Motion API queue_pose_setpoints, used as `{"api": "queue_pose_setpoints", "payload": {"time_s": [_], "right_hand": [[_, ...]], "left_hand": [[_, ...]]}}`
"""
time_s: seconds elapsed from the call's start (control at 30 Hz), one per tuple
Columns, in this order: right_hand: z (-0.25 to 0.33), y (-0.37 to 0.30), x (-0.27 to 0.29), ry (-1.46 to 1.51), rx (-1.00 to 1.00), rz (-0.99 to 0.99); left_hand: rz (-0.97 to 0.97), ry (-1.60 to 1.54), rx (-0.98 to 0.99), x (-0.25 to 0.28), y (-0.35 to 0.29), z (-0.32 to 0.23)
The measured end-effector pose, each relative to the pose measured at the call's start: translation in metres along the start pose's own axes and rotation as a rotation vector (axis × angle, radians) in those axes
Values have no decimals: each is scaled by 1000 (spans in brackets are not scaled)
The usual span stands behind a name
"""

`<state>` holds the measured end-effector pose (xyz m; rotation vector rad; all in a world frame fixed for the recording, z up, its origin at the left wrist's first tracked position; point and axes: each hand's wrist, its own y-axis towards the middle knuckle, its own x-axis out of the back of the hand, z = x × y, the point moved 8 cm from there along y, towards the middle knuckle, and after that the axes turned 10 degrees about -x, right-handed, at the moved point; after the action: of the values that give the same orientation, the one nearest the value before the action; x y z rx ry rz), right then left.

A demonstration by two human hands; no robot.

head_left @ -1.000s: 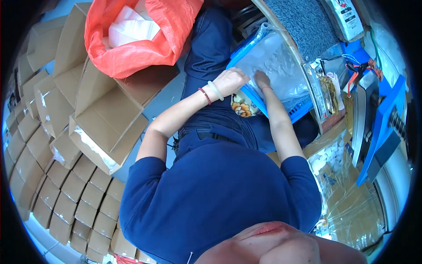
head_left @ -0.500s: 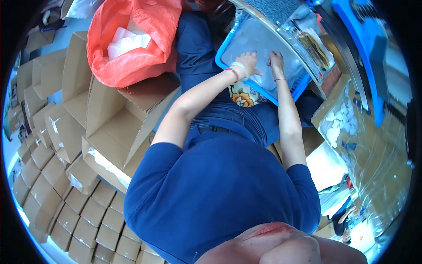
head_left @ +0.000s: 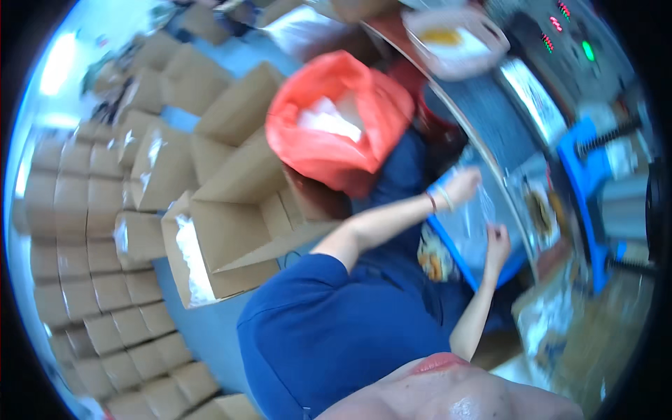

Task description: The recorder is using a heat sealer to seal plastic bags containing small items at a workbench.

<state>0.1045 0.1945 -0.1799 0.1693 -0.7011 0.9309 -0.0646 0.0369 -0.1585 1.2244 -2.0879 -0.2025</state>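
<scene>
My left hand [head_left: 462,187] is closed over the far left part of a blue-rimmed tray [head_left: 453,253]. Below and to the right, my right hand [head_left: 498,245] is also closed, thumb and fingers pinched together. Between the two hands runs a shiny clear plastic bag [head_left: 484,204], and both seem to grip it, though blur hides its edges. More translucent plastic fills the tray, which rests over my lap. A flowered cloth [head_left: 435,260] shows beside the tray's left edge.
Left of my legs stands a red sack [head_left: 301,157] with white pieces inside, beside an open cardboard box [head_left: 238,224]. Stacked cartons [head_left: 77,210] fill the far left. A workbench edge [head_left: 483,143] borders the tray; a machine with a blue frame [head_left: 593,210] stands right, a pink basket [head_left: 455,59] beyond.
My view has swung to the left, so everything sits further right and is blurred. My left hand has gone from spread fingers to closed, and clear plastic now shows between my hands.
</scene>
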Motion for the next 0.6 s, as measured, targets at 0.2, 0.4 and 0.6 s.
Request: {"api": "queue_pose_setpoints", "payload": {"time_s": [0.2,0.4,0.6], "right_hand": [[43,-45,5,80,33,43],[73,-47,11,-52,193,-37],[78,-64,18,-226,206,-231]], "left_hand": [[-40,-858,533,-5,-2,5],[-99,-731,494,18,13,-2],[-239,-726,502,11,12,22]]}}
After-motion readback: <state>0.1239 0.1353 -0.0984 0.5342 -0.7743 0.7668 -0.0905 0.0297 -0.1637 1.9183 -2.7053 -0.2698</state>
